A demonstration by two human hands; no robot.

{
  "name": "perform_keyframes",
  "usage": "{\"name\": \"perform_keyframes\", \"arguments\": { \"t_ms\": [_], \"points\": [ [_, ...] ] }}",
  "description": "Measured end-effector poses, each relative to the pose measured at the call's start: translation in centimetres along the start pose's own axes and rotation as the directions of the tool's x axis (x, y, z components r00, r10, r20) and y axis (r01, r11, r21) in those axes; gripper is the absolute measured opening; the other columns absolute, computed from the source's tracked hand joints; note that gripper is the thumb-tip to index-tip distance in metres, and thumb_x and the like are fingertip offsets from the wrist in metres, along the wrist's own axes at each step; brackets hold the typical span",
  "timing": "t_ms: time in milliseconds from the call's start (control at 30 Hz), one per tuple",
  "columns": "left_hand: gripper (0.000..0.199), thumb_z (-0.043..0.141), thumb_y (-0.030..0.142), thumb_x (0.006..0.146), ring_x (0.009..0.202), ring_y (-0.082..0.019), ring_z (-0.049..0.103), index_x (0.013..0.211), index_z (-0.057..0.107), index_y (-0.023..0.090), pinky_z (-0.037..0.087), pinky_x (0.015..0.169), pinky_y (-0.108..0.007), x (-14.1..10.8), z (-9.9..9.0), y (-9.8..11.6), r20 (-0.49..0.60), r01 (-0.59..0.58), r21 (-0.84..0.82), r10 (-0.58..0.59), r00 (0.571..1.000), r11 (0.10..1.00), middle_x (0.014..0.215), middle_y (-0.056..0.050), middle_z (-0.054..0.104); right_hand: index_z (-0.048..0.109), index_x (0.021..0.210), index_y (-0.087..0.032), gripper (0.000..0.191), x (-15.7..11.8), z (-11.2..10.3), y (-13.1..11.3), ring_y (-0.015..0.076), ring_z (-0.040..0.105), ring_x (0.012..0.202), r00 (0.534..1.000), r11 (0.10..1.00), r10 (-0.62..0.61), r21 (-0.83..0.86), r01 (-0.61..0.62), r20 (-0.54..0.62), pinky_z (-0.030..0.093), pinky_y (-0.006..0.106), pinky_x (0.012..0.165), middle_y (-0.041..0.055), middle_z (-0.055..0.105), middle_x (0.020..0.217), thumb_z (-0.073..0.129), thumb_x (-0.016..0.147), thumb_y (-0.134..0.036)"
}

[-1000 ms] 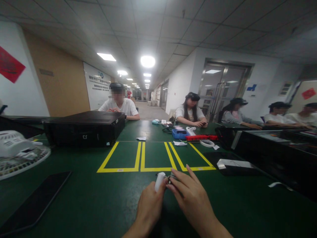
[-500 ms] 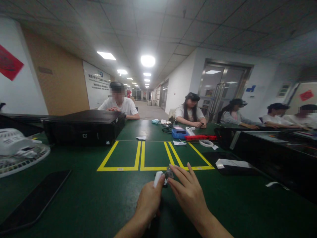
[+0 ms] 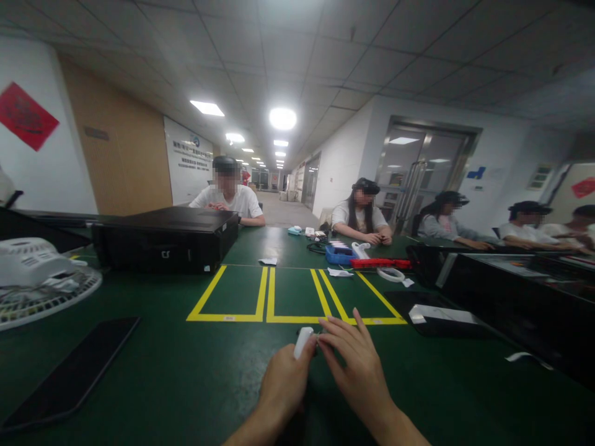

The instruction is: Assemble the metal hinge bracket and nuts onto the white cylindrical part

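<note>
Smooth white plastic casing (image 3: 303,342), matt green bench surface (image 3: 139,297), glossy black case lid (image 3: 162,217)

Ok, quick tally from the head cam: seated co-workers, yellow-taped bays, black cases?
Seated co-workers: 5 (one beyond the left case, four toward the right)
Yellow-taped bays: 3 (left, middle, right)
Black cases: 2 (left, right)
Total: 10
</note>
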State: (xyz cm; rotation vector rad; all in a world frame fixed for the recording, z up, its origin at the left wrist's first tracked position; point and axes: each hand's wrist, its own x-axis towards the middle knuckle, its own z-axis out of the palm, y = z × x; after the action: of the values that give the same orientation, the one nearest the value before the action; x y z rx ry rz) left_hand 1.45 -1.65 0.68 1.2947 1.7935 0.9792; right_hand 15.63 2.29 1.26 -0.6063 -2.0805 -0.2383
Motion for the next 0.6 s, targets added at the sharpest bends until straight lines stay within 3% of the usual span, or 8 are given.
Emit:
{"name": "perform_keyframes", "arguments": {
  "t_ms": [333, 467, 600],
  "points": [
    [0.072, 0.031, 0.075, 0.075, 0.049, -0.018, 0.059, 0.081, 0.067, 0.013, 0.037, 0.047, -0.024, 0.2, 0.12, -0.19, 0.014, -0.012, -0.05, 0.013, 1.0, 0.999, 0.061, -0.006, 0.065, 0.06, 0.096, -0.021, 0.019, 0.12, -0.36, 0.08, 0.0223, 0.058, 0.105, 0.999, 0.999, -0.038, 0.035, 0.038, 0.004, 0.013, 0.06, 0.109, 0.0015, 0.069, 0.098, 0.05, 0.089, -0.007],
    [0.071, 0.032, 0.075, 0.076, 0.056, -0.019, 0.061, 0.079, 0.067, 0.013, 0.038, 0.05, -0.024, 0.34, 0.19, -0.35, 0.007, -0.042, -0.051, 0.043, 0.999, 0.998, 0.066, -0.008, 0.067, 0.06, 0.103, -0.022, 0.023, 0.06, -0.3, 0.17, 0.0232, 0.056, 0.108, 1.0, 1.0, -0.03, 0.001, 0.03, -0.006, 0.016, 0.059, 0.109, 0.0028, 0.068, 0.099, 0.048, 0.09, -0.008],
    [0.071, 0.031, 0.074, 0.076, 0.06, -0.02, 0.062, 0.08, 0.067, 0.013, 0.038, 0.051, -0.024, 0.58, 0.26, -0.54, 0.001, -0.05, -0.024, 0.05, 0.999, 0.998, 0.068, -0.008, 0.068, 0.064, 0.096, -0.023, 0.021, -0.02, -0.1, 0.39, 0.0245, 0.052, 0.111, 0.999, 1.0, 0.026, 0.018, -0.026, -0.021, 0.018, 0.06, 0.108, 0.0044, 0.065, 0.101, 0.049, 0.089, -0.01]
  ]
}}
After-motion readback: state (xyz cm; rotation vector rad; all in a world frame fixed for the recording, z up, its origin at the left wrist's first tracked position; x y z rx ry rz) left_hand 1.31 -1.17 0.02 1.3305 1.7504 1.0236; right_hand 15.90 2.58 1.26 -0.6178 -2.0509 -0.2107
